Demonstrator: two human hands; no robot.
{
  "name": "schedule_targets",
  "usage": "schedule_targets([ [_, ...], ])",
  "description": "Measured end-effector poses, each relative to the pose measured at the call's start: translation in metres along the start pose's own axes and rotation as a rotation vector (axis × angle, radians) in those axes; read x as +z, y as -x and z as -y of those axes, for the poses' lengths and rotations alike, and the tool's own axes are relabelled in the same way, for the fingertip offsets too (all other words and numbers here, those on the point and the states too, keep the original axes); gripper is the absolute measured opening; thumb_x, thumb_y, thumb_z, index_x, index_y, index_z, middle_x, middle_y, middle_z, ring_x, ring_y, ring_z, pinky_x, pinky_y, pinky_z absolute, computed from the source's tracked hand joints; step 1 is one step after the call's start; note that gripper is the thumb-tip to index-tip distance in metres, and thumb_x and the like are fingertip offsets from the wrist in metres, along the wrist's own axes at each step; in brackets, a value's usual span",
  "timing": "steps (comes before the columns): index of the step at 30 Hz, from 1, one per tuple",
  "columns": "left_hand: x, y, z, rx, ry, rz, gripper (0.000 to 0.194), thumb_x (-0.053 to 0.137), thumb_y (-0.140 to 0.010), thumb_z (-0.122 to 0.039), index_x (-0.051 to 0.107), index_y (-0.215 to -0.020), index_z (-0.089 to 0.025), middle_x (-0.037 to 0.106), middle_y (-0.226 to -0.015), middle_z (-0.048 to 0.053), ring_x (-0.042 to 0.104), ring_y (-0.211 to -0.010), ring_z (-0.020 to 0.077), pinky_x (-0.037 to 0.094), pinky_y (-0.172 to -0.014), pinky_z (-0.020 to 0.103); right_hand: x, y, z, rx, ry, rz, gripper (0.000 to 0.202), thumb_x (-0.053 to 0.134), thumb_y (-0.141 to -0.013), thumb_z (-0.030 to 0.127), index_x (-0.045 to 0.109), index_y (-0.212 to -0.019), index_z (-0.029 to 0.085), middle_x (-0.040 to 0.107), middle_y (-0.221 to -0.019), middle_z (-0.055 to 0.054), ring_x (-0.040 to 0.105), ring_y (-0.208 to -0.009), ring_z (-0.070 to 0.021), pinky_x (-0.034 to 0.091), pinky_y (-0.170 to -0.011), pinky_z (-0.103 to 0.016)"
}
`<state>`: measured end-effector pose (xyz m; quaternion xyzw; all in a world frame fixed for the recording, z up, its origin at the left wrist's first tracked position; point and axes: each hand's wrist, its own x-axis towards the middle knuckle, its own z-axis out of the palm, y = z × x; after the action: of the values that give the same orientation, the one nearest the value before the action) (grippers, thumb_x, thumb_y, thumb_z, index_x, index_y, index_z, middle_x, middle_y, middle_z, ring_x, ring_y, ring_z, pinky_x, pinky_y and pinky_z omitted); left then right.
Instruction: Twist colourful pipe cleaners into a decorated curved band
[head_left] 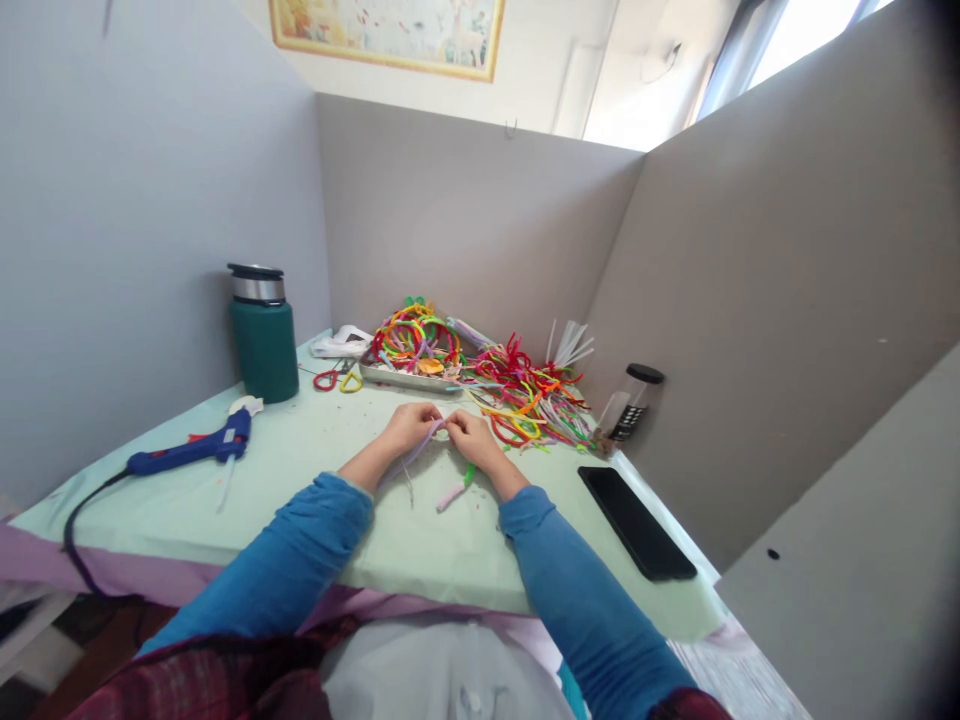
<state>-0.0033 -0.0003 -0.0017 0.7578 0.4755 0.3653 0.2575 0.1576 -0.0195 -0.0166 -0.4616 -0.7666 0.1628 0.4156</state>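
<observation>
Over the middle of the pale green tabletop (300, 520), my left hand (409, 428) and my right hand (469, 436) meet at their fingertips. Both are pinched on a thin light purple strip (426, 441), which looks like a pipe cleaner. One end of it hangs down below my left hand, beside a thin, pale wire-like strand. On the table just under my right wrist lies a small pink and green piece (452, 495). The exact spot where the fingertips grip is too small to make out.
Behind my hands are a metal tray (409, 379) and a heap of coloured pipe cleaners (525, 385). A green bottle (266, 345), blue glue gun (191, 450) and scissors (350, 382) are left; a black phone (636, 520) and clear container (628, 408) are right. Grey panels surround the table.
</observation>
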Motion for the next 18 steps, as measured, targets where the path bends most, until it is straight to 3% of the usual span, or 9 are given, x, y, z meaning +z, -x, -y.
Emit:
schedule_targets([
  [18,0.0012,-0.0016,0.0048,-0.108,0.099,0.047,0.029,0.061,-0.062,-0.039,0.062,-0.068,-0.011,0.059,-0.055,0.002,0.051,-0.053,0.0125,0.036,-0.051,0.022,0.0018,0.0007,-0.0014,-0.001,0.062,0.036,0.015,0.044,-0.075,0.022,0.058,-0.071,0.019,0.057,-0.061,0.002,0.048,-0.059,-0.0116,0.033,-0.056,-0.021],
])
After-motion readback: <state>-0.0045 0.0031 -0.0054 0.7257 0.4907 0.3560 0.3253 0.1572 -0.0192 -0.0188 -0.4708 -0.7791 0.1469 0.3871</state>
